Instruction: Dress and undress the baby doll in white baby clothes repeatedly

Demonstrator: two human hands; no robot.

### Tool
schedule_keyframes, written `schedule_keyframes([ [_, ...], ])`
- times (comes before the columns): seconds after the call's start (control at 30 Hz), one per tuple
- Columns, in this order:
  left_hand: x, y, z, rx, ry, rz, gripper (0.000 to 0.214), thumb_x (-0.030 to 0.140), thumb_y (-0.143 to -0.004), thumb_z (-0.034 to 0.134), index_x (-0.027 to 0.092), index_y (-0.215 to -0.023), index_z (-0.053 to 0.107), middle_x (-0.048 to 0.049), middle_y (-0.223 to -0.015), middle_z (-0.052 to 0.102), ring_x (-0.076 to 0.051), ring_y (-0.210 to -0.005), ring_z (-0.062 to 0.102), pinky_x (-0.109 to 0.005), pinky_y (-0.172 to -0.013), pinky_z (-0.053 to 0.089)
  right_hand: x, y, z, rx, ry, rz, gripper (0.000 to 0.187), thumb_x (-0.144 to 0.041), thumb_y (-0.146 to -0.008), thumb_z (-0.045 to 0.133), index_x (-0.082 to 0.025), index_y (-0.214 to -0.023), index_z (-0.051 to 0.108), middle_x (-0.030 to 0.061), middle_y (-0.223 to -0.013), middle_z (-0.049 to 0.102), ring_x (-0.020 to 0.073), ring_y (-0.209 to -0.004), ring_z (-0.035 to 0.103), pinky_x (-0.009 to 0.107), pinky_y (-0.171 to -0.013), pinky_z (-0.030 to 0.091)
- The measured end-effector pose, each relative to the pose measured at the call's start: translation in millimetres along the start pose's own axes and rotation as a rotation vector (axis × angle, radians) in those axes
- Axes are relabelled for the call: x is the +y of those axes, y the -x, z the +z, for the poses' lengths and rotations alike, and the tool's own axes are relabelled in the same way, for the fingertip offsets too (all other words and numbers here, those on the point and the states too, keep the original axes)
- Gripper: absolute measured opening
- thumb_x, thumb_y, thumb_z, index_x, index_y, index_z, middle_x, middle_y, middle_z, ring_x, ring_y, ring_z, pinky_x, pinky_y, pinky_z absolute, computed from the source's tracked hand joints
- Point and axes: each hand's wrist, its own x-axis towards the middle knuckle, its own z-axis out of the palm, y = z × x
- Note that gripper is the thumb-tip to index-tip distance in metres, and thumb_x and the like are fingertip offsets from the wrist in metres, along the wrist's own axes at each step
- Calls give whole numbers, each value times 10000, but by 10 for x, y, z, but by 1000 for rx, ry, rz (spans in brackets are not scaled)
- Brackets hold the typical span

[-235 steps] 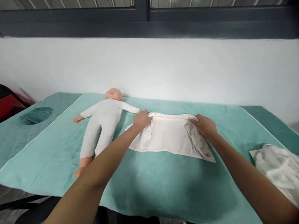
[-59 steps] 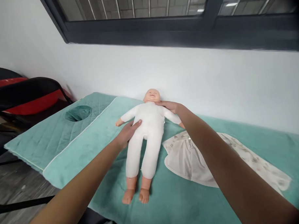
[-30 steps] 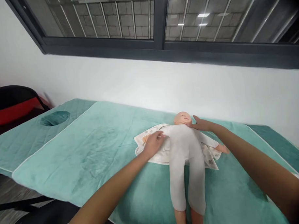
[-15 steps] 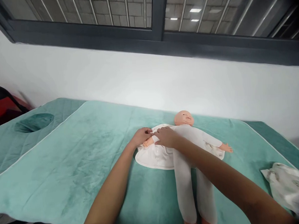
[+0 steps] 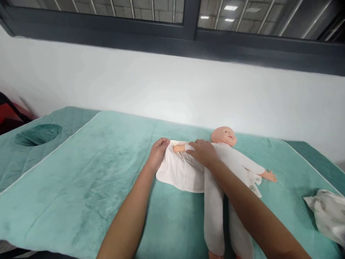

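Note:
A baby doll (image 5: 223, 136) with a white cloth body lies on its back, its head toward the wall. Under it a white baby garment (image 5: 181, 174) is spread, with a printed part showing at the doll's far side. My left hand (image 5: 159, 150) pinches the garment's upper left edge, fingers closed. Over the doll's near arm, my right hand (image 5: 203, 152) has its fingers curled, holding the arm near the wrist. The doll's small hand (image 5: 179, 148) sticks out between my two hands, above the garment. The doll's other arm (image 5: 254, 165) stretches out to the right.
A green padded cover (image 5: 86, 178) lies over the bed, which has a face hole (image 5: 38, 135) at the left. A crumpled white printed cloth (image 5: 332, 214) lies at the right. Behind are a white wall (image 5: 159, 88) and a barred window. Something red and black stands far left.
My left hand has moved from beside the doll's hand to the garment's edge, which is now drawn out flatter. The doll's near arm now points more level to the left, still under my right hand.

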Motion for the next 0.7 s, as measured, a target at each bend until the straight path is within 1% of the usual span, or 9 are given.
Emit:
schedule_keyframes([
  [0.17, -49, 261, 417, -269, -179, 8, 296, 474, -831, 650, 180, -858, 633, 14, -753, 555, -119, -693, 477, -234, -655, 381, -106, -52, 56, -66, 12, -19, 233, -344, -953, 520, -174, -1107, 564, 136, -1084, 652, 279, -1010, 587, 381, -848, 405],
  [0.27, -98, 373, 558, -407, -222, -27, 312, 487, -843, 635, 179, -895, 632, 8, -769, 550, -123, -706, 468, -236, -653, 372, -112, -57, 18, -84, -15, -24, 207, -195, -888, 559, -152, -1089, 535, 156, -1056, 652, 276, -977, 592, 372, -837, 413],
  [0.33, -120, 389, 556, -383, -205, -27, 319, 492, -839, 639, 181, -905, 621, 10, -769, 540, -124, -708, 469, -235, -653, 372, -45, 0, -54, -50, -63, -39, 196, -179, -893, 536, -162, -1089, 547, 142, -1061, 657, 267, -989, 592, 363, -852, 415],
  [0.4, -132, 366, 506, -302, -170, -28, 325, 502, -835, 637, 186, -902, 603, 10, -777, 541, -127, -713, 478, -238, -663, 386, 118, 153, -151, 67, -160, -10, 205, -238, -936, 494, -186, -1120, 570, 118, -1112, 660, 252, -1031, 591, 345, -865, 418],
  [0.47, -138, 329, 449, -205, -140, -38, 331, 513, -827, 634, 192, -894, 586, 8, -785, 544, -131, -709, 484, -240, -658, 395, 382, 413, -229, 218, -263, 150, 255, -353, -978, 435, -210, -1098, 609, 103, -1119, 671, 244, -1033, 598, 332, -840, 428],
  [0.5, -141, 313, 427, -163, -128, -38, 332, 515, -824, 633, 194, -885, 579, 8, -784, 541, -131, -705, 482, -239, -650, 394, 541, 572, -245, 260, -287, 301, 315, -406, -994, 385, -215, -1008, 636, 101, -1055, 687, 245, -985, 611, 332, -799, 433],
  [0.57, -155, 295, 404, -110, -108, -28, 326, 512, -821, 637, 197, -862, 567, 15, -768, 519, -125, -689, 467, -235, -632, 386, 862, 894, -211, 175, -280, 595, 508, -533, -993, 301, -218, -810, 655, 113, -865, 698, 267, -843, 632, 357, -733, 433],
  [0.6, -168, 294, 404, -95, -98, -24, 321, 508, -820, 641, 199, -850, 558, 21, -755, 505, -121, -678, 458, -232, -626, 382, 1003, 1036, -160, 96, -298, 673, 572, -592, -978, 288, -216, -753, 656, 128, -834, 701, 286, -835, 641, 374, -733, 437],
  [0.7, -228, 316, 428, -58, -116, -9, 312, 503, -830, 628, 204, -841, 539, 29, -754, 498, -117, -675, 450, -230, -638, 388, 1263, 1300, 69, -64, -504, 724, 694, -669, -955, 234, -188, -741, 686, 182, -895, 726, 329, -910, 670, 427, -817, 465],
])
